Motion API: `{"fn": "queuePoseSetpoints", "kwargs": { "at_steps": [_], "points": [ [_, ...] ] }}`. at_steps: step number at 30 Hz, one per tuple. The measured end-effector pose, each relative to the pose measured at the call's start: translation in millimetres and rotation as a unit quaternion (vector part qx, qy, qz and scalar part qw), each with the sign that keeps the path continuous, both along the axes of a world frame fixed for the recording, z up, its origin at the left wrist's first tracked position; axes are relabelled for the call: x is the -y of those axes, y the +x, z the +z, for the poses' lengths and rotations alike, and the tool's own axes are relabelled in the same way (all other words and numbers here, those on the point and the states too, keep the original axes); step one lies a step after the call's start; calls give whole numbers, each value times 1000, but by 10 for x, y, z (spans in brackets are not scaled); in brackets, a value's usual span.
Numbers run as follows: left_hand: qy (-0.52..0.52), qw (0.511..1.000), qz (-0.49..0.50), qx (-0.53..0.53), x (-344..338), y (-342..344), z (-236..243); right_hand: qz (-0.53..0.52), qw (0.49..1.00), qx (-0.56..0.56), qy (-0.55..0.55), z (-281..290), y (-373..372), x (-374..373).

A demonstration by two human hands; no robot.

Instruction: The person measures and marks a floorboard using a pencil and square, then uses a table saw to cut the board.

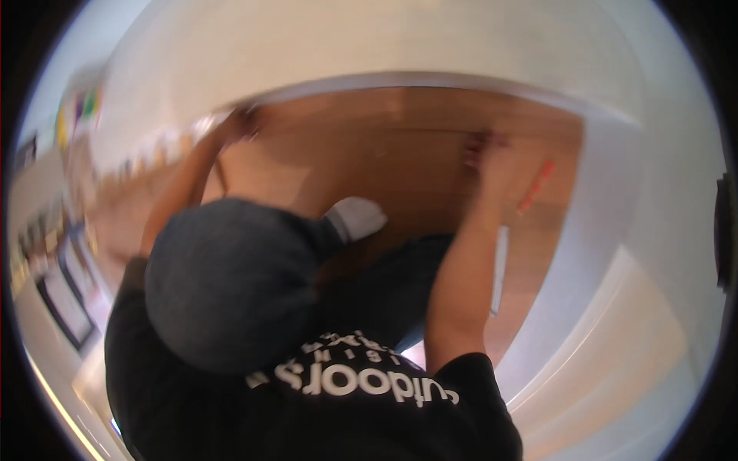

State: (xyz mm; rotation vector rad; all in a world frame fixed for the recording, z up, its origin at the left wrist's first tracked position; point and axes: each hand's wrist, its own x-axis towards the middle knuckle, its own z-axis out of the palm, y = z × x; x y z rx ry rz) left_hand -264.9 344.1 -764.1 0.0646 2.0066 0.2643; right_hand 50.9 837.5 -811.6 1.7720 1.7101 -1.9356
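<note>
1. The floor (377,165) is warm brown wood, and a thin dark seam (407,131) crosses its far part, running roughly between the two hands.
2. The left hand (246,123) is at the floor's far left, close to the wall's foot; it is blurred, so I cannot tell whether it grasps anything.
3. The right hand (486,147) is low over the floor near the seam's right part, its fingers seemingly curled; whether they grip something, I cannot tell.
4. A pale wall (430,38) rises beyond the floor, with a lighter strip (415,79) along its foot.
5. On the right, a whitish band (603,184) borders the wood, curved by the lens.
6. A red-orange stick (536,187) lies slantwise on the floor, right of the right forearm; a slim white bar (500,269) lies nearer the body.
7. A sock (357,219), white, and a dark grey knee (231,284) fill the middle and left.
8. The room's left side is smeared: a multicoloured patch (84,107) up high, a dark-edged panel (65,307) lower down.
</note>
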Motion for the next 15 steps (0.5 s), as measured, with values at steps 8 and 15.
{"fn": "queuePoseSetpoints", "kwargs": {
  "at_steps": [8, 15],
  "points": [
    [105, 990, 49, -79, 542, 133, -2, 20, 998, -37, 45, 675, -144, 351],
    [188, 976, 49, -97, 658, 227, -11, 27, 997, -35, 67, 650, -9, 405]
  ]
}}
